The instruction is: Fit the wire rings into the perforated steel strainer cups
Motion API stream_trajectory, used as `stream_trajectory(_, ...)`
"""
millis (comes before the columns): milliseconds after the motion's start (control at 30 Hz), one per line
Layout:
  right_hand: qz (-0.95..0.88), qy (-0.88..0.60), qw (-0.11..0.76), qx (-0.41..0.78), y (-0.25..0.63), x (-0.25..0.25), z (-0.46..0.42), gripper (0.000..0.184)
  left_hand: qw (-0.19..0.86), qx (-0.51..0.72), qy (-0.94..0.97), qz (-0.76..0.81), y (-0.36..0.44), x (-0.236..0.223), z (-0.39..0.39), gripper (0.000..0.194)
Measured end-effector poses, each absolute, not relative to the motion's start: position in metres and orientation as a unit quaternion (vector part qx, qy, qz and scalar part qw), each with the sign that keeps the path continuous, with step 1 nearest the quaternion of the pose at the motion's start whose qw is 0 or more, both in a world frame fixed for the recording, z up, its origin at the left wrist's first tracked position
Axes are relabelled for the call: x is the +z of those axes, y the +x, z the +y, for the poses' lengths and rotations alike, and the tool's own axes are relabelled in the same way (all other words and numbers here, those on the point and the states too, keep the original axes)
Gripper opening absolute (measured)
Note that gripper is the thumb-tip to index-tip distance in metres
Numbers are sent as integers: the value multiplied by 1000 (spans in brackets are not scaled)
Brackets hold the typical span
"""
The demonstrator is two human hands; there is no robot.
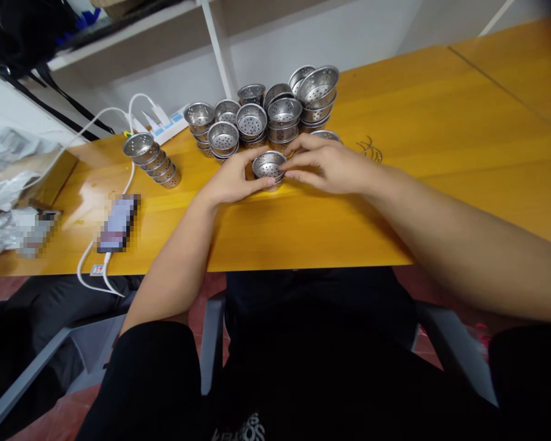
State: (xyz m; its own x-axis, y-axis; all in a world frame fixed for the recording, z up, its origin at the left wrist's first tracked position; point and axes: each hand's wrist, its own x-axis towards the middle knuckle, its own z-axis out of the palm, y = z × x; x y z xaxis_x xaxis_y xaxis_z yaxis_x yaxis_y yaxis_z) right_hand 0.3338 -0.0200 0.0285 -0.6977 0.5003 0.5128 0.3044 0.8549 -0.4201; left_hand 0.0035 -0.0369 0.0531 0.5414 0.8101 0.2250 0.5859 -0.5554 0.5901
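Between my hands on the table stands a small metal strainer cup [267,164] with a perforated bottom; it seems to sit in another one below. My left hand [233,176] curves round its left side, thumb at the front and fingers behind. At the right rim, my right hand [333,164] has its thumb and fingertips close together on the cup's edge. Just behind the right hand, another strainer cup [327,135] is partly hidden. Several thin curved metal rings [371,149] lie to the right of that hand.
Stacked strainer cups [251,120] crowd the back of the table [441,141]. A leaning stack [151,156] stands at left, near a white power strip [169,127] and a phone [118,223] on a cable. Plastic bags and a cardboard box [57,177] are farther left.
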Motion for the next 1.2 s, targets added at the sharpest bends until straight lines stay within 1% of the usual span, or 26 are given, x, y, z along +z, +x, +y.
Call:
stream_trajectory(100, -897, -288, 303, 140, 340, 40, -24, 46, 200, 245, 846, 429, 3, 47, -35, 121)
stream_trajectory(167, -881, -367, 272, 122, 350, 50, -23, 45, 171, 249, 846, 439, 1, 44, -34, 127)
stream_trajectory(267, -863, -471, 155, 97, 366, 57, -13, 40, 153, 259, 848, 437, -1, 42, -33, 133)
stream_trajectory(333, -862, -492, 76, 95, 373, 57, -5, 34, 151, 268, 849, 430, -1, 43, -32, 133)
stream_trajectory(400, -865, -489, 51, 99, 378, 54, 1, 24, 147, 274, 852, 421, 0, 44, -31, 132)
stream_trajectory(467, -870, -474, 82, 107, 379, 53, 2, 20, 140, 277, 858, 410, 0, 43, -29, 131)
stream_trajectory(500, -873, -461, 110, 114, 379, 54, 0, 21, 136, 277, 861, 404, -1, 42, -27, 132)
stream_trajectory(667, -878, -357, 266, 178, 365, 60, -25, 47, 120, 285, 876, 370, 3, 34, -18, 135)
stream_trajectory(733, -880, -306, 309, 190, 352, 58, -35, 56, 116, 292, 879, 357, 8, 30, -16, 139)
stream_trajectory(833, -883, -241, 354, 192, 333, 52, -45, 61, 115, 294, 882, 349, 17, 31, -20, 137)
stream_trajectory(900, -887, -221, 356, 196, 328, 51, -48, 61, 115, 288, 883, 353, 21, 37, -27, 132)
stream_trajectory(1067, -911, -228, 289, 185, 337, 60, -49, 57, 118, 277, 879, 370, 24, 57, -49, 122)
stream_trajectory(1200, -907, -239, 312, 154, 344, 64, -44, 52, 124, 267, 873, 389, 24, 63, -54, 120)
